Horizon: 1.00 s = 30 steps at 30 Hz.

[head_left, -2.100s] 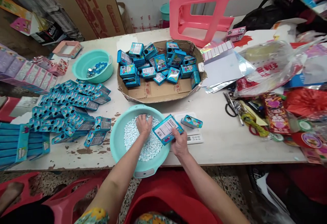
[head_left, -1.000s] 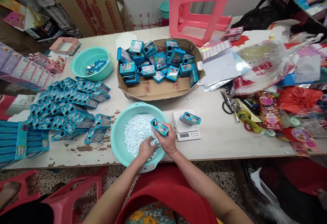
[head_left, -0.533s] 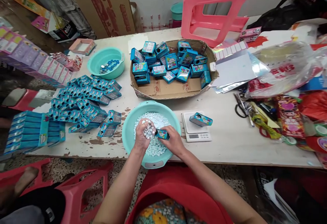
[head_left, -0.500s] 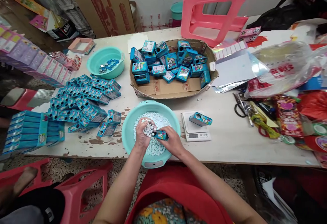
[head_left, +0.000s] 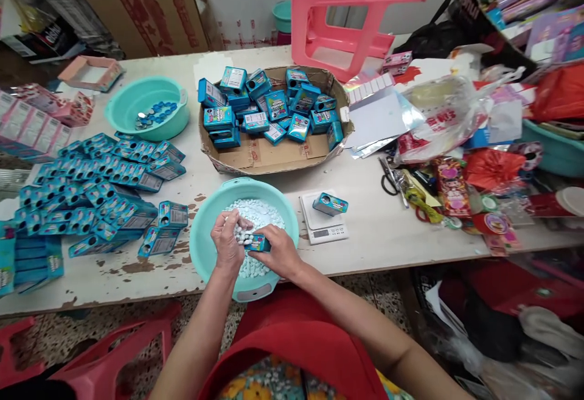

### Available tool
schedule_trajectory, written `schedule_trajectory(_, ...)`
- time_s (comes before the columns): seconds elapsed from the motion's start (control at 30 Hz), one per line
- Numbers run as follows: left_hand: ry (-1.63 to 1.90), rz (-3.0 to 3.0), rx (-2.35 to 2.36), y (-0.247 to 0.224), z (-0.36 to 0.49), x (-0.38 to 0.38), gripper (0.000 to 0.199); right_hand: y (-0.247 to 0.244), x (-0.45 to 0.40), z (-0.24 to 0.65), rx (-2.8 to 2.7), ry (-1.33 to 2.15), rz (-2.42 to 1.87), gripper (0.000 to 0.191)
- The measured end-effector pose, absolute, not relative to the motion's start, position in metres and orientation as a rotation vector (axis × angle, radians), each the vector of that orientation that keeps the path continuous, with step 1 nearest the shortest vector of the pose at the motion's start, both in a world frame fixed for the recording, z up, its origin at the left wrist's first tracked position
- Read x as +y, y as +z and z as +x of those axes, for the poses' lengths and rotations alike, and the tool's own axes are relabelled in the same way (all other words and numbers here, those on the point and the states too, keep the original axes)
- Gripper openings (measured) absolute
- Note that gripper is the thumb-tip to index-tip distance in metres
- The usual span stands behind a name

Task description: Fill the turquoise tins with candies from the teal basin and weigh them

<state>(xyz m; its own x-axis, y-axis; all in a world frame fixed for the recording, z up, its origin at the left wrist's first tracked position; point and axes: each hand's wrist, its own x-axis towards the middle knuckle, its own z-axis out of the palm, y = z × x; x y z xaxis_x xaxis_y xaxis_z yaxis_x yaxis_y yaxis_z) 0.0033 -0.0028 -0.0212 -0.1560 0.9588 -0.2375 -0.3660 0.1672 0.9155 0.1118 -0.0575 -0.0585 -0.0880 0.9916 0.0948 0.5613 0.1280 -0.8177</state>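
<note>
Over a turquoise basin [head_left: 205, 235] of pale candies [head_left: 264, 211], my left hand [head_left: 227, 242] cups a heap of the same candies. My right hand [head_left: 279, 252] grips a small blue box [head_left: 258, 243] on its side, its end close against the candies in my left hand. To the right, another blue box [head_left: 330, 203] lies on a white scale [head_left: 323, 232]. Behind the basin, a cardboard tray [head_left: 274, 159] holds several blue boxes, some tilted. My fingers partly hide the held box's opening.
Rows of blue boxes [head_left: 123, 205] crowd the table's left side, with a turquoise bowl [head_left: 177, 121] of blue and silver discs behind them. A pink stool [head_left: 301, 22] stands at the back. Scissors [head_left: 390, 178], plastic bags [head_left: 449, 108] and packets lie to the right.
The view has swung right, so the table's things appear further left. My left hand's fingers have curled in more around the candies, and the held box stays beside them.
</note>
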Motion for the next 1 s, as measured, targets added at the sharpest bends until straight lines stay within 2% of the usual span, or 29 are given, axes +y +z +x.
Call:
schedule_trajectory(0.63, 1.307, 0.741, 1.217, -0.020, 0.008, -0.005, 0.033, -0.048, -0.058, 0.120, -1.596, 0.882, -1.521, 0.035)
schedule_trajectory(0.83, 1.413, 0.806, 1.260, -0.016, 0.006, -0.008, 0.027, -0.039, -0.057, 0.118, -1.571, 0.877, -1.488, 0.034)
schedule_trajectory(1.0, 1.356, 0.770, 1.273, -0.018, 0.008, -0.008, 0.028, -0.038, -0.056, 0.117, -1.570, 0.898, -1.511, 0.033)
